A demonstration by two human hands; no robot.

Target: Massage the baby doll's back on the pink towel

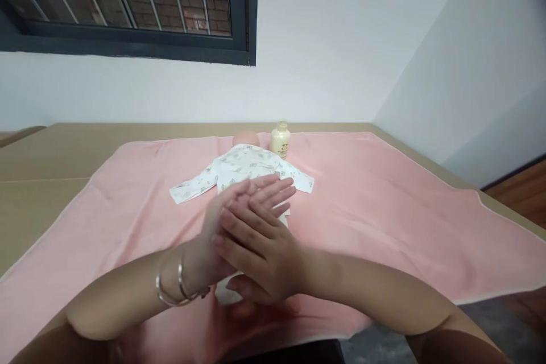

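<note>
My left hand (213,228) is turned palm up with its fingers stretched out. Across its palm lies my right hand (267,253), palm down, fingers straight and flat; the two palms touch, and no object shows between them. Behind and below them a doll in a white printed long-sleeved suit (247,160) lies on its back. Its arms are spread, and my hands hide most of its lower body. The doll's round head (246,138) points away from me. Beside the head stands a pale yellow bottle (280,141) with small dark print, upright.
A pink blanket (362,199) with a white edge covers much of the tan table (55,153). White wall (324,40) rises behind it, with a dark-framed barred window (170,40) at upper left. Metal bangles (182,290) circle my left wrist.
</note>
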